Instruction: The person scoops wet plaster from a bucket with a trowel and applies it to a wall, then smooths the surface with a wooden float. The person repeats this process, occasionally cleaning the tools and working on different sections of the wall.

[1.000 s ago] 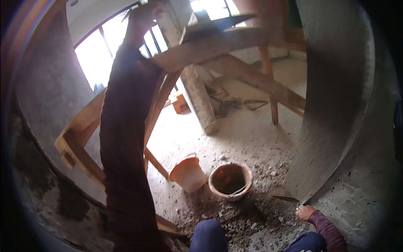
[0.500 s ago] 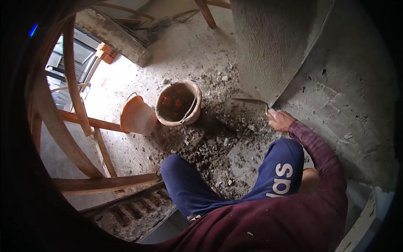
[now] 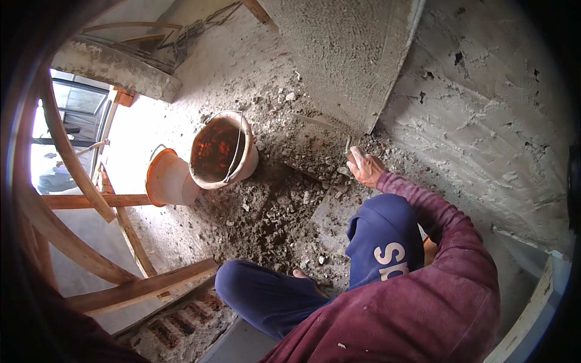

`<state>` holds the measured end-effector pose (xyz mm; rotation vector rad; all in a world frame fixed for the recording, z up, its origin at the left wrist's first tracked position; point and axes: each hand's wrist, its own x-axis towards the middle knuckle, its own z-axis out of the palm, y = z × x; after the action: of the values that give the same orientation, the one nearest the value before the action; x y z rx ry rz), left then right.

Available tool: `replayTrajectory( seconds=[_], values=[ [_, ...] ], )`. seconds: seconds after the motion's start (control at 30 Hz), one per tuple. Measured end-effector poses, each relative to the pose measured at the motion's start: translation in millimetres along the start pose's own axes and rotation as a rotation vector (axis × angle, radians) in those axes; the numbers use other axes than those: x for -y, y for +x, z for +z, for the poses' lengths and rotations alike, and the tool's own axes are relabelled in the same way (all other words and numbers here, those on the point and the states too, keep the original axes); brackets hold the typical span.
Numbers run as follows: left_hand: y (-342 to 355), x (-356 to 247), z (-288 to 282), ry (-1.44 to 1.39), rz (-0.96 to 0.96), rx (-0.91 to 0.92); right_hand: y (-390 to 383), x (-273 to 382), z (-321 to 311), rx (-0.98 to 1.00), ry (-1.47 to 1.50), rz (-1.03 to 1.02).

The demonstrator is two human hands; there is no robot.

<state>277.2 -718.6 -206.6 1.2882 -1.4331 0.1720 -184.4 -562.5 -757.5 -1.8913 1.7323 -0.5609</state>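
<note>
Head view, right hand [image 3: 365, 166]: right of centre, and there it is, fingers closed around the handle of a trowel [image 3: 327, 134].
Trowel: at the middle of the frame, blade pointing up and left, low among the rubble [image 3: 260, 227], near the foot of a grey plastered column [image 3: 339, 54]; whether it touches the column, I can't tell.
Left hand: out of sight, so no telling whether it grips anything.
Pale bucket [image 3: 248, 164]: left of centre, wire handle across its mouth, reddish and dark inside.
Orange bucket [image 3: 181, 181]: just beside it, further left, mouth turned leftward.
Rough wall [image 3: 484, 103]: grey and pitted, filling the upper right.
Timber pieces [image 3: 145, 286]: crossing the left and lower left.
Blue trousers [image 3: 387, 221]: knees bent, bottom centre.
</note>
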Motion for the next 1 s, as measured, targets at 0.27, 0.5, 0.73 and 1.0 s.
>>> replayTrajectory(
  seconds=[0.27, 0.5, 0.73, 1.0],
  values=[
    [-92.1, -15.6, -38.6, -0.18, -0.041, -0.057, -9.1, -16.1, -9.0, 0.275, -0.203, 0.084],
    [-188.9, -66.5, 11.0, -0.603, -0.094, -0.002, -44.6, 29.1, -86.9, 0.482, -0.093, 0.08],
    [-241.6, -117.7, 191.1, -0.949, -0.129, 0.348, -98.5, 1.8, -105.7, 0.182, 0.027, -0.021],
    [-190.3, -151.2, 273.8, -1.183, 0.009, 0.371, -135.3, -4.5, -124.3, 0.228, 0.125, 0.106]
  ],
)
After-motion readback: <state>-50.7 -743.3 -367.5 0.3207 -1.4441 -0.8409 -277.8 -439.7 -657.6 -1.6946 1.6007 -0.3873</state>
